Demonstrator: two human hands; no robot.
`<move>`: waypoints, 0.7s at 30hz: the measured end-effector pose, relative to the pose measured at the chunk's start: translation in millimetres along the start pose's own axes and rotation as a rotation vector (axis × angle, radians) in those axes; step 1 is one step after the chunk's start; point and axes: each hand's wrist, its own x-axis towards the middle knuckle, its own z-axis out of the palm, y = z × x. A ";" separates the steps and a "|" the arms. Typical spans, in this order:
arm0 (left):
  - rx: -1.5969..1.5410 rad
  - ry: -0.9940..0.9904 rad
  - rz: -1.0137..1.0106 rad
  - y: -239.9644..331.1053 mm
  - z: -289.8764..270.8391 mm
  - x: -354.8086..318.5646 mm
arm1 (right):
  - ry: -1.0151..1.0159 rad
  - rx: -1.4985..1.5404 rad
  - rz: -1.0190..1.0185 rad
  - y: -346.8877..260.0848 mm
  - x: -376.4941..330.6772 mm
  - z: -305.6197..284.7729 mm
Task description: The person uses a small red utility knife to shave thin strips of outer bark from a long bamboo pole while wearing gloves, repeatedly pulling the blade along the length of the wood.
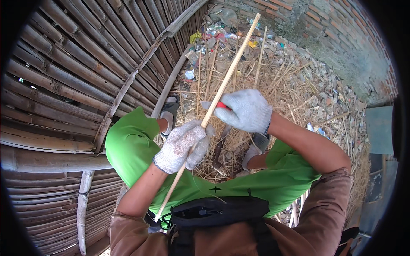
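A long, pale bamboo strip (232,66) slants from my lap up toward the far right. My left hand (184,143), in a white knit glove with brownish smudges, is closed around its lower half. Also gloved, my right hand (247,110) grips a knife by its red handle (222,105). The knife's short blade (206,104) points left and crosses the strip just above my left hand; whether its edge touches the wood I cannot tell. The strip's lower end reaches down beside the black waist bag (220,212) at my front.
Bamboo slat walling (81,85) rises close on my left. Shavings (273,89) and several loose strips (261,55) cover the ground around my shoes. Litter (218,32) and rubble lie farther off, below a brick wall (337,32). A dark curved tool (220,149) lies between my feet.
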 end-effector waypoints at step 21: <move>-0.165 0.021 -0.088 -4.7 -0.2 4.0 | 0.117 -0.114 -0.125 1.7 -1.6 2.5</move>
